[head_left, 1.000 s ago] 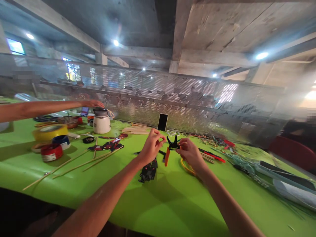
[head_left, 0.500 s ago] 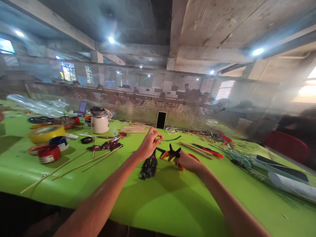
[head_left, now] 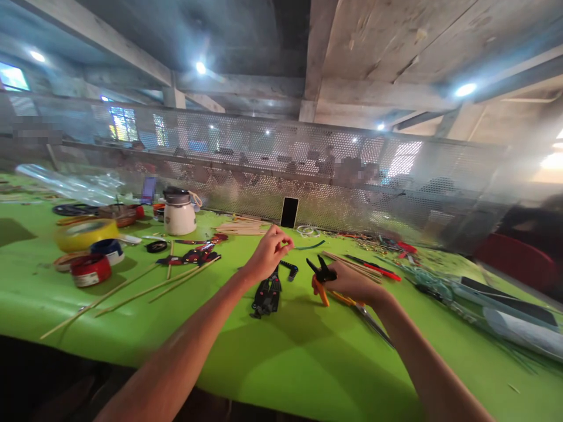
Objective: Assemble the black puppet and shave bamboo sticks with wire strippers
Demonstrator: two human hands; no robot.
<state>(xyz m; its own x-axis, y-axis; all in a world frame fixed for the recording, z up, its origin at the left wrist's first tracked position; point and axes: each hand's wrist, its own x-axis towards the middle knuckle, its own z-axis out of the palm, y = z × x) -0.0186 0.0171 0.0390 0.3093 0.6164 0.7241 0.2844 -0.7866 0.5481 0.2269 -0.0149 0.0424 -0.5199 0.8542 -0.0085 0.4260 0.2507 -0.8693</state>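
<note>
ceiling lamps [head_left: 200, 68] flaring | left windows [head_left: 123, 123] bright | soft shadows on green table [head_left: 334, 375] | right edge blurred

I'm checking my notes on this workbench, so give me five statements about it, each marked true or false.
1. The right hand holds the pliers. True.
2. The jaws of the pliers are closed. False: they stand open.
3. The red tape is to the right of the white jug. False: the red tape is to the left of the white jug.
4. A dark screen stands beyond the left hand. True.
5. The table is red. False: the table is green.
</note>
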